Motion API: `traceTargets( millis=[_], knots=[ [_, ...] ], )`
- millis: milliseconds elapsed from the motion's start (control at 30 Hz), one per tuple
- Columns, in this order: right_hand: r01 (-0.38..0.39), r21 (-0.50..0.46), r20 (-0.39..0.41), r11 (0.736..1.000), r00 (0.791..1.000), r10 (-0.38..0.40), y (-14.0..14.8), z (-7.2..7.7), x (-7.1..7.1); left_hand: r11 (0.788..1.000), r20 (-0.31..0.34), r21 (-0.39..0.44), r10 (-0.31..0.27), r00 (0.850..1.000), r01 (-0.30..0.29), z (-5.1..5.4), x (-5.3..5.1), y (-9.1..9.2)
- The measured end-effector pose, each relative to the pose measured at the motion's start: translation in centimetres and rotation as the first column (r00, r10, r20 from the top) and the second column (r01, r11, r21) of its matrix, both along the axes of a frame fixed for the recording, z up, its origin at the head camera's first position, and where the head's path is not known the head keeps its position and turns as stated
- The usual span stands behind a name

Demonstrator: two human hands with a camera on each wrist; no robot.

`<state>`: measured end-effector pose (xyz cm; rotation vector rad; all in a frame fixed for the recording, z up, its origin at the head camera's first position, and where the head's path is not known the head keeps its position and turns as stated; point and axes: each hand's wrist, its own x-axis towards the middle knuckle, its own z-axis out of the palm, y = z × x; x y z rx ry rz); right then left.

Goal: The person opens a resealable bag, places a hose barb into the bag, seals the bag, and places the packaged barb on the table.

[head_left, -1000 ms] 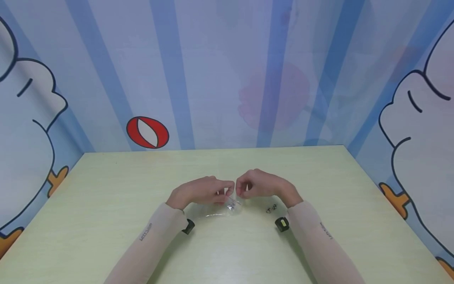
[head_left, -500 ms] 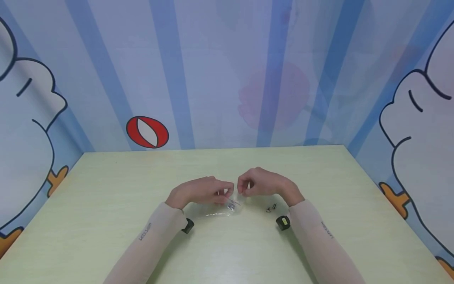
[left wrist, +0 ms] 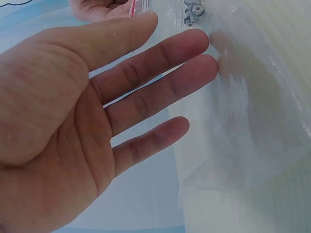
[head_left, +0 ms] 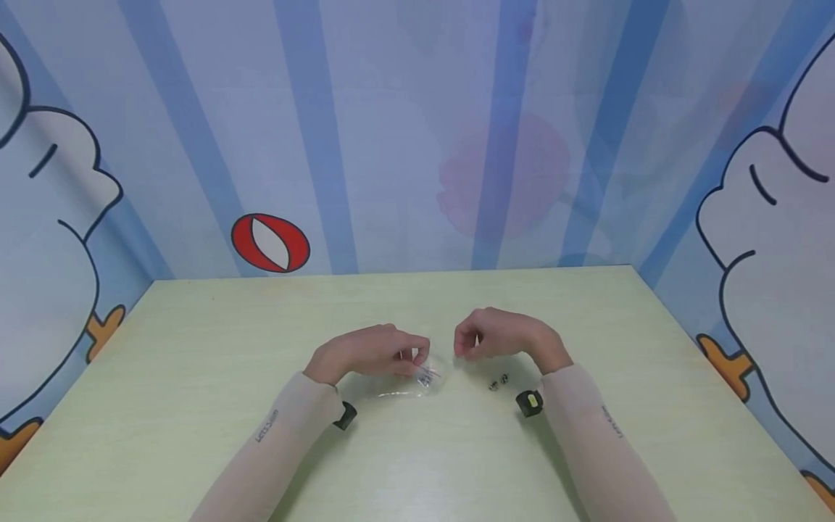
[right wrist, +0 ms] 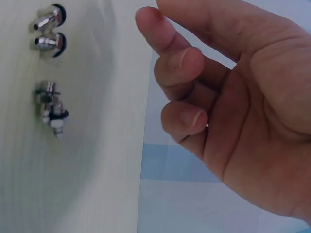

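Note:
My left hand (head_left: 372,351) pinches the edge of a clear plastic zip bag (head_left: 398,394), which lies on the table below it. Small metal fittings (left wrist: 194,9) show inside the bag in the left wrist view, near a red strip (left wrist: 132,7) along its mouth. To the right of the bag, my right hand (head_left: 499,335) hovers with curled fingers, thumb and index close together. Its fingertips run out of the right wrist view, so anything small between them is hidden. Several loose metal fittings (right wrist: 51,43) with dark rings lie on the table under the right wrist.
The pale wooden table (head_left: 228,326) ends at a blue striped backdrop (head_left: 404,145) behind it and at both sides. Black wrist cameras (head_left: 529,403) hang under both wrists, the right one close to the loose fittings.
My right hand has drawn away from the bag's mouth and moved right, opening a gap between the hands. The left hand and the bag have stayed almost in place.

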<state>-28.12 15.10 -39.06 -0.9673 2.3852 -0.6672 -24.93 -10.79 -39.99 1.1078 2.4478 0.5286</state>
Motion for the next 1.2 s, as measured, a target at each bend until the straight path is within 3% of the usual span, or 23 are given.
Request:
traceTargets(
  millis=[267,500,700,933,1200],
  knots=[
    [0.017,0.075,0.039,0.997,0.999,-0.02,1.1,0.2,0.0,1.0,0.005,0.007,-0.005,1.0,0.005,0.0,0.1,0.0],
    [0.072,0.164,0.106,0.984,0.99,-0.091,2.5,0.7,0.0,1.0,0.009,0.006,-0.009,1.0,0.009,0.0,0.1,0.1],
    [0.153,0.226,0.108,0.962,0.978,-0.181,3.0,0.8,0.2,1.0,0.007,0.007,-0.012,1.0,0.012,0.1,0.1,0.1],
    [0.188,0.287,0.095,0.939,0.97,-0.223,3.0,0.6,0.3,1.0,0.002,0.013,-0.018,1.0,0.017,0.2,0.1,0.0],
    [0.261,0.317,0.152,0.912,0.935,-0.321,2.7,0.6,0.9,1.0,0.009,0.017,-0.013,1.0,0.013,0.1,0.1,-0.1]
  ],
)
